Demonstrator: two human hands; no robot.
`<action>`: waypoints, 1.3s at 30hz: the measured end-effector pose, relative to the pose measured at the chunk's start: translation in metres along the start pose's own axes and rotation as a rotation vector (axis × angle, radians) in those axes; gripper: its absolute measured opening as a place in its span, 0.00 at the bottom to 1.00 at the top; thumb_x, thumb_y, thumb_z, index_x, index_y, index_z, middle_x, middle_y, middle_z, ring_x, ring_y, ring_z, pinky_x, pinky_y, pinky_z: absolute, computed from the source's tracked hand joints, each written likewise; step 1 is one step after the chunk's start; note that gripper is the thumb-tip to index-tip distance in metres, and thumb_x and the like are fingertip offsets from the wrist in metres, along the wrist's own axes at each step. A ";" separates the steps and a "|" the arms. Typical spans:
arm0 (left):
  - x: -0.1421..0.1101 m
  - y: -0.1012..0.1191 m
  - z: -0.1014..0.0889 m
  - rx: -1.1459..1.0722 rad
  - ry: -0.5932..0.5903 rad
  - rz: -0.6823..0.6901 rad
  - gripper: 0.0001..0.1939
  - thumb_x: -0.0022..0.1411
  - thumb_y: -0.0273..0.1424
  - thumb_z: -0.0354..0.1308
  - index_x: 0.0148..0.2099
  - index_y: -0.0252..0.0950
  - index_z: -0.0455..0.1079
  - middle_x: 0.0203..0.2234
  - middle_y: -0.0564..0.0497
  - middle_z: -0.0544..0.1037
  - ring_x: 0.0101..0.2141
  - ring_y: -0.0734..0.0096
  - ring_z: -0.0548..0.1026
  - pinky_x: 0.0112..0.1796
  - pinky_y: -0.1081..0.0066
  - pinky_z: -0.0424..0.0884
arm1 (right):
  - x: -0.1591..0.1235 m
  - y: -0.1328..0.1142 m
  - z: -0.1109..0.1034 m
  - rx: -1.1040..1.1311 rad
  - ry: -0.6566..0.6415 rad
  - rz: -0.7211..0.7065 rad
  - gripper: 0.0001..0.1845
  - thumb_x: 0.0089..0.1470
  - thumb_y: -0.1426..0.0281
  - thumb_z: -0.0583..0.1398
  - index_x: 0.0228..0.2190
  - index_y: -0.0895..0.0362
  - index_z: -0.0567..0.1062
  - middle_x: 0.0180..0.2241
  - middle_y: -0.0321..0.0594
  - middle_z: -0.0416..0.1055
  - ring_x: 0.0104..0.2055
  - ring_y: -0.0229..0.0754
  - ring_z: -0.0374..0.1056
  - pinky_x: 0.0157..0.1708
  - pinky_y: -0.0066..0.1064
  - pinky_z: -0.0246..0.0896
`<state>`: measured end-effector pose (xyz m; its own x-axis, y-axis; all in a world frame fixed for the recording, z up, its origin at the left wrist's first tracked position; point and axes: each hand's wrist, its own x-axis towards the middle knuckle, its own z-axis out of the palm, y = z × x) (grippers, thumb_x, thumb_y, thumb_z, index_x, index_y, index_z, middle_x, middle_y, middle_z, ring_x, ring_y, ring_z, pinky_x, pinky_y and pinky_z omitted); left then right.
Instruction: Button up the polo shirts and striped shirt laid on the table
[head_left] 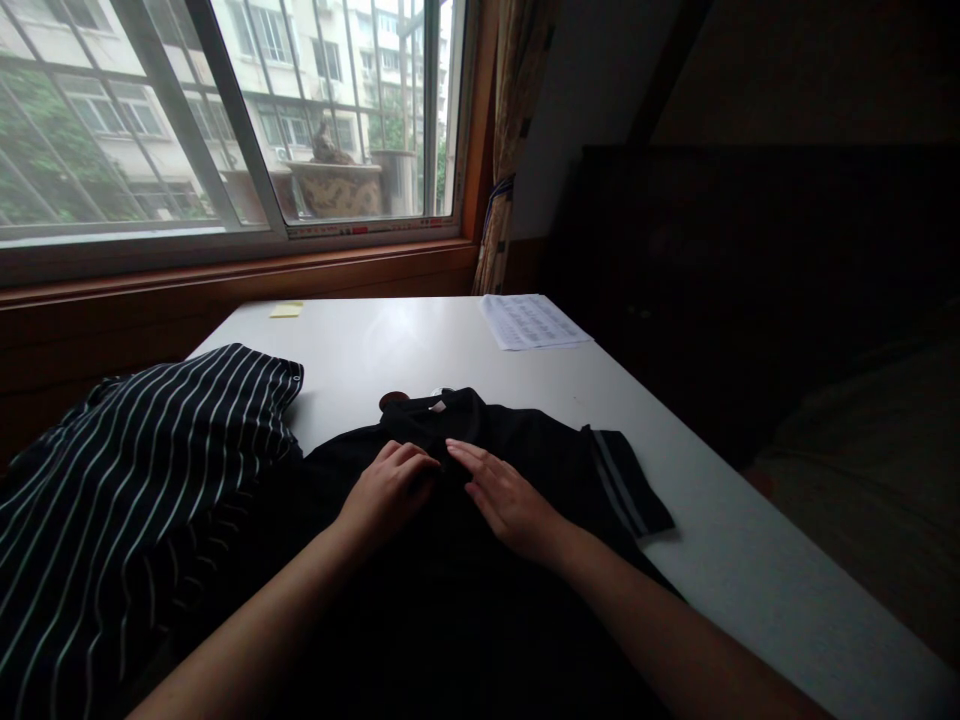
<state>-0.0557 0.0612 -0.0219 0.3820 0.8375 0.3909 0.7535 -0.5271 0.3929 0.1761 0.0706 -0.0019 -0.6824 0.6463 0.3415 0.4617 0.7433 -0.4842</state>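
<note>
A black short-sleeved shirt (540, 440) lies spread on the white table, its collar toward the window. Two grey stripes run round its right-hand sleeve. Just below the collar, my left hand (394, 487) has its fingers curled against the front of the shirt, seemingly pinching the cloth; the fingertips are partly in shadow. Close beside it, my right hand (514, 503) rests on the shirt with its fingers stretched out and its thumb apart. The dark cloth hides any small detail between the hands.
A black garment with white stripes (172, 450) is heaped on the left. Printed sheets (532, 322) lie at the white table's (390, 340) far right corner, a yellow sticky note (286, 310) at the far left. A brown round object (393, 400) shows behind the collar. Beyond is a window (337, 110).
</note>
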 end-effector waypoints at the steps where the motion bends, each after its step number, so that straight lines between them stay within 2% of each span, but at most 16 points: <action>1: 0.000 0.000 0.000 -0.002 0.003 -0.008 0.11 0.61 0.24 0.61 0.46 0.40 0.72 0.42 0.50 0.75 0.43 0.61 0.70 0.44 0.61 0.73 | 0.001 0.001 0.002 -0.014 -0.006 0.006 0.33 0.63 0.77 0.51 0.65 0.47 0.50 0.64 0.41 0.56 0.63 0.46 0.57 0.61 0.47 0.58; 4: 0.001 0.001 -0.001 -0.007 -0.002 -0.030 0.08 0.62 0.25 0.61 0.43 0.39 0.71 0.41 0.50 0.75 0.42 0.62 0.70 0.44 0.62 0.73 | 0.001 0.005 0.005 -0.047 -0.003 0.040 0.33 0.62 0.75 0.54 0.65 0.47 0.52 0.58 0.43 0.63 0.57 0.47 0.63 0.58 0.46 0.61; 6: 0.001 0.003 -0.003 0.001 -0.010 -0.032 0.07 0.63 0.26 0.60 0.44 0.39 0.71 0.41 0.50 0.75 0.42 0.62 0.69 0.44 0.62 0.73 | 0.002 0.007 0.006 -0.065 0.006 0.082 0.29 0.62 0.74 0.55 0.62 0.49 0.58 0.53 0.44 0.64 0.52 0.47 0.66 0.54 0.43 0.65; 9: 0.000 0.007 -0.006 0.032 -0.012 -0.022 0.08 0.64 0.27 0.59 0.46 0.40 0.71 0.41 0.49 0.75 0.43 0.61 0.69 0.43 0.62 0.73 | 0.002 0.010 0.006 -0.087 0.010 0.129 0.19 0.61 0.74 0.57 0.53 0.51 0.70 0.46 0.42 0.65 0.44 0.43 0.69 0.48 0.38 0.68; 12: 0.000 0.011 -0.007 0.070 -0.026 0.001 0.11 0.65 0.28 0.59 0.50 0.41 0.71 0.43 0.49 0.74 0.43 0.60 0.69 0.43 0.61 0.73 | 0.001 0.014 0.004 -0.084 0.034 0.157 0.12 0.59 0.75 0.58 0.45 0.52 0.75 0.42 0.39 0.65 0.40 0.41 0.69 0.44 0.35 0.68; 17: 0.001 0.011 -0.006 0.121 -0.055 0.052 0.15 0.65 0.29 0.59 0.54 0.43 0.70 0.44 0.48 0.72 0.43 0.59 0.68 0.43 0.59 0.74 | -0.001 0.015 0.000 -0.048 0.104 0.175 0.10 0.59 0.76 0.59 0.40 0.52 0.76 0.39 0.38 0.64 0.38 0.39 0.68 0.41 0.32 0.67; 22: 0.001 0.010 -0.005 0.140 -0.041 0.082 0.16 0.67 0.30 0.58 0.56 0.44 0.69 0.42 0.47 0.71 0.42 0.60 0.68 0.42 0.59 0.74 | -0.003 0.015 0.000 -0.024 0.148 0.159 0.10 0.59 0.75 0.59 0.39 0.51 0.77 0.36 0.36 0.65 0.36 0.38 0.68 0.39 0.31 0.67; 30: 0.001 0.014 -0.005 0.193 -0.075 0.111 0.17 0.66 0.28 0.59 0.56 0.45 0.69 0.42 0.47 0.72 0.41 0.60 0.68 0.41 0.59 0.73 | -0.003 0.015 -0.002 -0.094 0.133 0.158 0.09 0.59 0.77 0.58 0.38 0.52 0.74 0.37 0.38 0.65 0.40 0.42 0.67 0.43 0.35 0.66; 36: 0.000 0.020 -0.004 0.181 -0.069 0.189 0.18 0.66 0.24 0.56 0.57 0.41 0.68 0.46 0.45 0.72 0.44 0.58 0.68 0.45 0.56 0.73 | -0.002 0.014 -0.003 -0.226 0.102 0.165 0.08 0.57 0.78 0.59 0.36 0.53 0.72 0.37 0.41 0.66 0.43 0.48 0.64 0.44 0.41 0.65; 39: -0.001 0.024 -0.002 0.129 -0.088 0.228 0.18 0.66 0.21 0.54 0.57 0.38 0.67 0.46 0.45 0.72 0.45 0.59 0.69 0.46 0.58 0.74 | -0.002 0.014 -0.001 -0.291 0.087 0.185 0.07 0.57 0.78 0.58 0.35 0.53 0.70 0.38 0.42 0.65 0.42 0.48 0.63 0.43 0.41 0.65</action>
<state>-0.0390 0.0480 -0.0115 0.5904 0.7112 0.3815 0.7022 -0.6857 0.1916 0.1846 0.0798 -0.0086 -0.5272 0.7775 0.3429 0.7235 0.6223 -0.2988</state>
